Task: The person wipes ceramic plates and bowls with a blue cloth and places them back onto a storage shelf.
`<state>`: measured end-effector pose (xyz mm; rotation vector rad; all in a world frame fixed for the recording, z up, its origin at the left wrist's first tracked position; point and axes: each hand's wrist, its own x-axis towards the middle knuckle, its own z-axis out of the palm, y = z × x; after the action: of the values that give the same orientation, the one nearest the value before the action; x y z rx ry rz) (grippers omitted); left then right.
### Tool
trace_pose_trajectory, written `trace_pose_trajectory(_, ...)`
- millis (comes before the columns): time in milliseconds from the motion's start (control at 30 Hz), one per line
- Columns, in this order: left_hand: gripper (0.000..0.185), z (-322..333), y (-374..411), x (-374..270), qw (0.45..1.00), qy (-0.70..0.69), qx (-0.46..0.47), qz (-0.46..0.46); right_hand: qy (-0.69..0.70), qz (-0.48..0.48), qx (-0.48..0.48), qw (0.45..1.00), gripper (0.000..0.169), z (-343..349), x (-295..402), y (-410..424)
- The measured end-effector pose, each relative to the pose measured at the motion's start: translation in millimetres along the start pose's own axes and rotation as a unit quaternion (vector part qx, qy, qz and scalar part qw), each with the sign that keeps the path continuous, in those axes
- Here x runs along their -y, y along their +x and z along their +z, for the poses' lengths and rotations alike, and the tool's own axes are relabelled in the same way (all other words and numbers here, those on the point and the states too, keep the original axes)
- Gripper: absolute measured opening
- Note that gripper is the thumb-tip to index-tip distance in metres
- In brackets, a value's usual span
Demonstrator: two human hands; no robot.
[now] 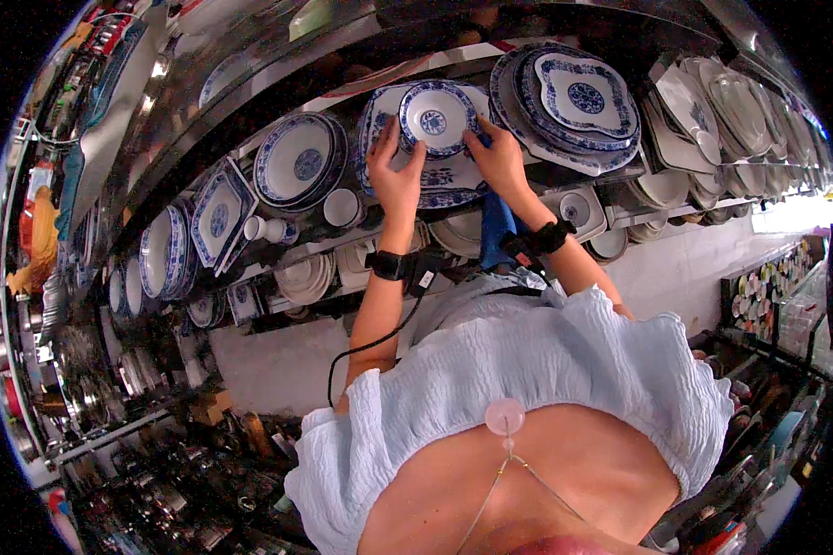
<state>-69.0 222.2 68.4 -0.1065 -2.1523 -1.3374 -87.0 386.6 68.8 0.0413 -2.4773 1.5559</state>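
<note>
A small round blue-and-white porcelain dish [434,123] with a patterned rim lies between my two hands, over a stack of larger blue-and-white platters [451,196]. My left hand [396,166] touches its left and lower edge, thumb and fingers spread along the rim. At the right edge, my right hand [496,156] grips the rim between thumb and fingers; a dark blue item [498,225] shows below that hand. Whether the dish rests on the platters or is lifted slightly off them, I cannot tell.
Right of the platters stands a stack with a lobed plate [586,94] on top. To the left are round plates [295,159], a white cup [343,208], angular plates [222,211] and small white vessels [264,229]. A lower shelf holds pale dishes [305,277]. A black cable [368,345] hangs by my left arm.
</note>
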Motion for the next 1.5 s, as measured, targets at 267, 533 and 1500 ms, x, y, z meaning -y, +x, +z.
trace_pose_trajectory(267,0.044,-7,-16,-47,0.963,-0.247,0.035,-0.102,0.045,-0.052,-0.073,0.995,0.049,-6,-5,-19)
trace_pose_trajectory(533,0.049,-31,-29,-66,0.885,-0.406,0.164,-0.159,0.121,-0.042,-0.014,0.992,0.045,-31,12,-54)
trace_pose_trajectory(1500,0.078,-31,-92,-83,0.831,-0.377,0.228,-0.338,0.261,-0.086,0.025,0.961,0.045,-82,27,-135)
